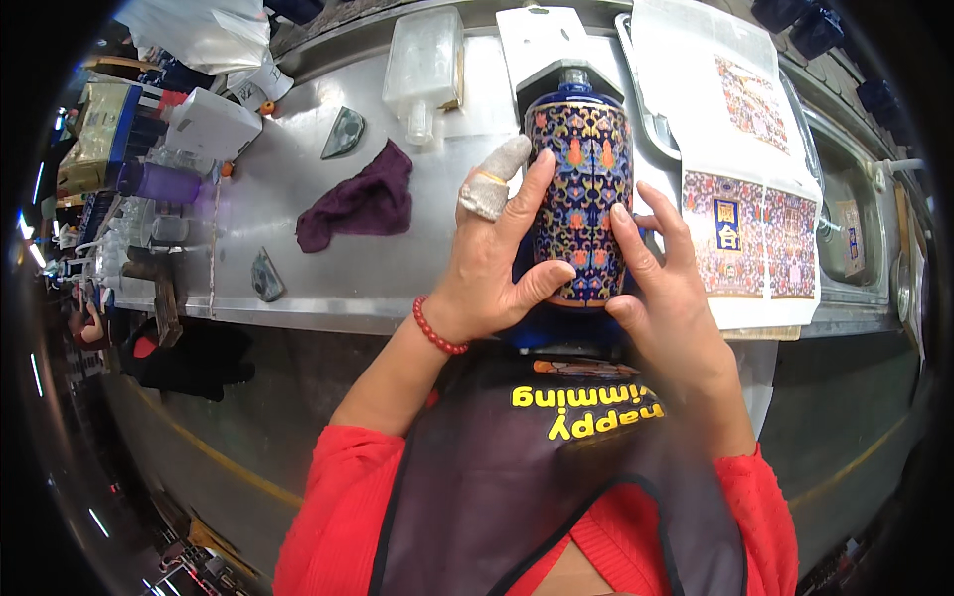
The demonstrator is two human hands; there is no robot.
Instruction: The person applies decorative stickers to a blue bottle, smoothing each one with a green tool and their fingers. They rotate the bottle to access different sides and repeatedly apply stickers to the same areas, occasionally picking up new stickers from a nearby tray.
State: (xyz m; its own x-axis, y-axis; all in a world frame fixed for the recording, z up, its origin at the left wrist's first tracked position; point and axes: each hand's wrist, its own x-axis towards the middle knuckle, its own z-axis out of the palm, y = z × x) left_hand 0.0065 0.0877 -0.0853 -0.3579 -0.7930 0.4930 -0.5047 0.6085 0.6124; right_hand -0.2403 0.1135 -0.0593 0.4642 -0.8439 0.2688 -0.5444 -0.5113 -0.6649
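Note:
A dark blue bottle with a colourful floral pattern on its front points away from me, its neck at the far end. My left hand holds its left side, the thumb across the lower front and a finger along the edge. A grey cloth cover wraps one finger of this hand. On the other side, my right hand grips the bottle with curved fingertips, the thumb low near its base. Right of the bottle lie white sheets with patterned decals. The bottle's underside is hidden.
On the metal table lie a purple cloth and two dark flat pieces, one a scraper-like plate. A clear bottle-shaped container stands behind. At far right is a sink; a white box sits left.

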